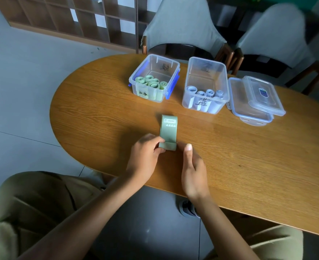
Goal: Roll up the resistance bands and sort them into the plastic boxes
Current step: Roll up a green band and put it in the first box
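A green resistance band (169,131) lies flat on the wooden table (102,117), its near end folded over into a short first turn. My left hand (145,156) pinches that folded end from the left. My right hand (192,169) sits just right of the fold, thumb up beside it; whether it touches the band I cannot tell. Beyond stand two clear plastic boxes: the left box (170,62), with blue clips, holds several rolled green bands (151,82); the right box (224,76) holds several rolled pale blue bands (205,93).
Two clear lids (256,98) lie stacked to the right of the boxes. Two chairs (183,34) with grey covers stand behind the table. A wooden shelf unit (70,17) is at the back left. The table's rounded end is to my left.
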`<action>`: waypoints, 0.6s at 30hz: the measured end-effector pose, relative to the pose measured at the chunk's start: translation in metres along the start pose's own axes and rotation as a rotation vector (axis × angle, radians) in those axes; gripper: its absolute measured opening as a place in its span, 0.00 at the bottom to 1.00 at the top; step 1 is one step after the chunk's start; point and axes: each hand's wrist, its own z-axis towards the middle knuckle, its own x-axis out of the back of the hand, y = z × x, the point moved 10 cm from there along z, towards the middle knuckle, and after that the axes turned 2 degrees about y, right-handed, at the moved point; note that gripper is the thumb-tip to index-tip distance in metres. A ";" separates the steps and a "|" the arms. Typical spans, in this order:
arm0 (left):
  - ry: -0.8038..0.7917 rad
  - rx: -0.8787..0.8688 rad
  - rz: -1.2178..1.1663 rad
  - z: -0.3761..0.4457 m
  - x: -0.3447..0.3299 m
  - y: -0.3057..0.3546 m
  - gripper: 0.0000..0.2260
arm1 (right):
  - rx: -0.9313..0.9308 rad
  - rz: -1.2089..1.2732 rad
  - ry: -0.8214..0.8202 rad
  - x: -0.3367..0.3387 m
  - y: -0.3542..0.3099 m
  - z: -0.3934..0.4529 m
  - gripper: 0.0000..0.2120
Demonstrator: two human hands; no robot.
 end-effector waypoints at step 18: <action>-0.007 0.504 -0.404 -0.042 -0.002 -0.009 0.21 | -0.072 0.161 -0.065 -0.023 -0.007 -0.024 0.19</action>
